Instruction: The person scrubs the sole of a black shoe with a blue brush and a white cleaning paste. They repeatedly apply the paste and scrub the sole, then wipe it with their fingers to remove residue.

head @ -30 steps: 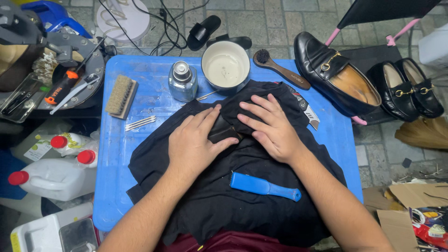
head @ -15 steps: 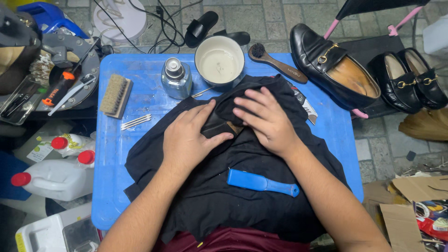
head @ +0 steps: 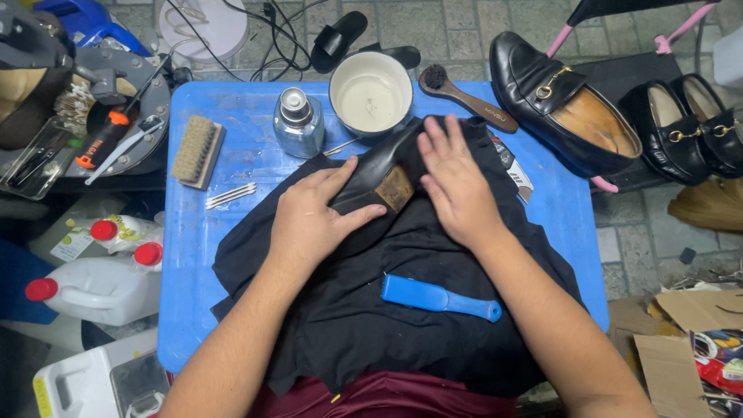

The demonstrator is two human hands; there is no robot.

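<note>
A black shoe [head: 379, 166] lies partly wrapped in a black cloth [head: 402, 310] on the blue table [head: 186, 286], its brown heel face [head: 395, 188] showing. My left hand [head: 313, 217] grips the heel end of the shoe. My right hand [head: 457, 182] presses flat on the cloth over the front of the shoe, which is hidden under it. A blue-handled brush [head: 439, 298] rests on the cloth near me, between my forearms.
On the table stand a white bowl [head: 370, 94], a metal bottle [head: 297, 120], a bristle brush [head: 197, 151], thin sticks [head: 230, 195] and a wooden-handled brush [head: 468, 101]. Black loafers [head: 565, 104] [head: 689, 128] sit at the right. White jugs [head: 97, 286] and a tool tray [head: 101, 124] are on the left.
The cloth has been drawn back and the shoe's heel now shows. My left hand has closed on the heel, and my right hand has slid up toward the toe.
</note>
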